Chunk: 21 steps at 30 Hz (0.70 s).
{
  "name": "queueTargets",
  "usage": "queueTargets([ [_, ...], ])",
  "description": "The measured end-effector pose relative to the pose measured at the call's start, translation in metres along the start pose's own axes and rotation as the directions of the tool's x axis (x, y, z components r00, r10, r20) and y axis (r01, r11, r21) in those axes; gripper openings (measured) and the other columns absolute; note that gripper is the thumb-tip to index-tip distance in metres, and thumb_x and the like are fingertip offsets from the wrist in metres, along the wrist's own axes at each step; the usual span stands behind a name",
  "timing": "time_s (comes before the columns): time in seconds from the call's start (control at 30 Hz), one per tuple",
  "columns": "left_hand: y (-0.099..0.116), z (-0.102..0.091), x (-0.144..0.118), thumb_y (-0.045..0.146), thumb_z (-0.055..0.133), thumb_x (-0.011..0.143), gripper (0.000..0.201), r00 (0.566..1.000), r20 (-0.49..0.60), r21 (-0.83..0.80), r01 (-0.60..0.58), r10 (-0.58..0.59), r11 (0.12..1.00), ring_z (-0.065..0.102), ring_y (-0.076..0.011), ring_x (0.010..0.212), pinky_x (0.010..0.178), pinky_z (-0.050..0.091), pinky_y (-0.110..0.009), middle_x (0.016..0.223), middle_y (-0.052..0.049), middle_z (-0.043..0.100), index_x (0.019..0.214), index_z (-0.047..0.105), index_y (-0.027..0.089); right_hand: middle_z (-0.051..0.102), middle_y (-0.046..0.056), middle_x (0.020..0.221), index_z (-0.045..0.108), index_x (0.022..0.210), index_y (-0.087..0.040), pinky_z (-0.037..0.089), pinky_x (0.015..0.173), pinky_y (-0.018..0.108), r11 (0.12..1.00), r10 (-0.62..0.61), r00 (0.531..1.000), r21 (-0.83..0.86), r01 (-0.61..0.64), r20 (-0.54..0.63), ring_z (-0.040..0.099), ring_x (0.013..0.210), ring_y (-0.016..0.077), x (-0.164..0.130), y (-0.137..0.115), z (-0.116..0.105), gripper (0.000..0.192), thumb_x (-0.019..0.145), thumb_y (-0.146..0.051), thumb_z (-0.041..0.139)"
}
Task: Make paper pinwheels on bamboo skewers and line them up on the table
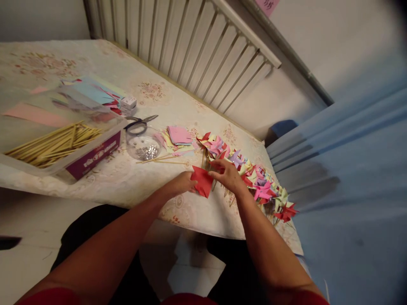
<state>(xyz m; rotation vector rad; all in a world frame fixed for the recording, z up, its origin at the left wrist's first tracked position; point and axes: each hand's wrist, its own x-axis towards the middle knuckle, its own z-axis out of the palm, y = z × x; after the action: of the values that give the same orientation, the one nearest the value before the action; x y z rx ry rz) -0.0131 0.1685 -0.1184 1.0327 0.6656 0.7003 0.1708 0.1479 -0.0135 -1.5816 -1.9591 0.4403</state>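
Observation:
A red paper square is held just above the front part of the table. My left hand pinches its left side between thumb and fingers. At its upper right is my right hand, fingers curved and thumb apart, near the paper's edge; I see nothing between its fingers. Behind and to the right lie many finished paper pinwheels in pink, red, purple and pale yellow, on sticks. A stack of coloured paper squares, pink on top, lies beyond my left hand.
Left stands a plastic box of thin wooden sticks. Beside it are scissors, a round clear dish of small shiny pieces, and small white boxes. A radiator runs along the back; a blue curtain hangs right.

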Motion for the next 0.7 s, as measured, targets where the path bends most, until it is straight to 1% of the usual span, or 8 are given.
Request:
queueTargets([
  [0.1,-0.002,0.001,0.000,0.014,0.073,0.063,0.016,0.998,-0.008,-0.015,-0.062,0.062,0.998,0.069,-0.0240,0.063,0.057,0.050,-0.029,0.065,-0.006,0.072,0.079,0.072,0.016,0.063,-0.004,0.061,0.072,0.072,-0.017,0.038,0.053,0.022,0.994,0.093,0.957,0.029,-0.105,0.274,0.053,0.055,0.0106,0.011,0.000,0.003,0.017,0.069,-0.032,0.080],
  [0.17,-0.004,0.000,0.001,0.013,0.073,0.064,0.017,0.996,0.014,-0.038,-0.090,0.091,0.995,0.069,-0.0243,0.064,0.058,0.049,-0.030,0.064,-0.006,0.072,0.080,0.071,0.016,0.054,-0.008,0.048,0.067,0.059,-0.016,0.030,0.045,0.021,0.980,0.172,0.914,0.030,-0.196,0.368,0.042,0.044,0.0073,0.014,0.001,0.009,0.019,0.066,-0.027,0.082],
  [0.23,-0.005,-0.001,0.001,0.013,0.073,0.063,0.019,0.994,0.037,-0.038,-0.100,0.101,0.994,0.068,-0.0239,0.063,0.059,0.048,-0.030,0.063,-0.005,0.071,0.082,0.071,0.016,0.050,-0.009,0.043,0.066,0.055,-0.016,0.026,0.043,0.021,0.957,0.246,0.870,0.036,-0.288,0.427,0.037,0.040,0.0060,0.016,0.002,0.015,0.018,0.063,-0.021,0.082],
  [0.3,-0.006,-0.002,0.001,0.013,0.073,0.063,0.018,0.993,0.026,-0.048,-0.114,0.116,0.992,0.067,-0.0229,0.061,0.059,0.048,-0.030,0.060,-0.004,0.069,0.081,0.070,0.016,0.050,-0.009,0.042,0.068,0.055,-0.015,0.026,0.042,0.021,0.934,0.292,0.845,0.057,-0.353,0.448,0.037,0.038,0.0060,0.017,0.004,0.018,0.014,0.061,-0.015,0.081],
  [0.4,-0.005,-0.002,0.001,0.012,0.073,0.065,0.015,0.991,0.017,-0.095,-0.128,0.130,0.987,0.066,-0.0220,0.058,0.058,0.047,-0.029,0.057,-0.003,0.066,0.079,0.069,0.016,0.052,-0.008,0.043,0.070,0.059,-0.016,0.029,0.043,0.021,0.914,0.327,0.831,0.073,-0.399,0.450,0.039,0.039,0.0066,0.016,0.004,0.020,0.010,0.060,-0.011,0.079],
  [0.57,0.001,0.001,0.000,0.015,0.075,0.066,0.019,0.996,0.051,-0.023,-0.070,0.072,0.997,0.067,-0.0204,0.063,0.059,0.048,-0.028,0.069,-0.005,0.071,0.084,0.068,0.014,0.060,-0.005,0.053,0.073,0.069,-0.017,0.035,0.049,0.022,0.922,0.364,0.763,-0.092,-0.376,0.534,0.047,0.047,0.0090,0.016,-0.002,0.016,0.003,0.069,-0.016,0.070],
  [0.63,0.005,0.002,-0.002,0.016,0.076,0.065,0.024,0.998,0.025,-0.026,-0.058,0.059,0.998,0.068,-0.0190,0.065,0.061,0.050,-0.027,0.076,-0.006,0.073,0.088,0.068,0.013,0.063,-0.003,0.057,0.073,0.072,-0.017,0.037,0.051,0.022,0.922,0.366,0.763,-0.098,-0.374,0.533,0.051,0.050,0.0100,0.016,-0.005,0.013,0.006,0.071,-0.019,0.068],
  [0.7,0.008,0.003,-0.003,0.019,0.076,0.066,0.030,0.999,-0.006,-0.103,-0.053,0.053,0.993,0.069,-0.0187,0.068,0.064,0.051,-0.028,0.083,-0.007,0.074,0.094,0.068,0.013,0.064,-0.002,0.059,0.073,0.072,-0.017,0.039,0.052,0.022,0.917,0.367,0.785,-0.053,-0.395,0.500,0.053,0.052,0.0107,0.015,-0.007,0.011,0.008,0.072,-0.022,0.066],
])
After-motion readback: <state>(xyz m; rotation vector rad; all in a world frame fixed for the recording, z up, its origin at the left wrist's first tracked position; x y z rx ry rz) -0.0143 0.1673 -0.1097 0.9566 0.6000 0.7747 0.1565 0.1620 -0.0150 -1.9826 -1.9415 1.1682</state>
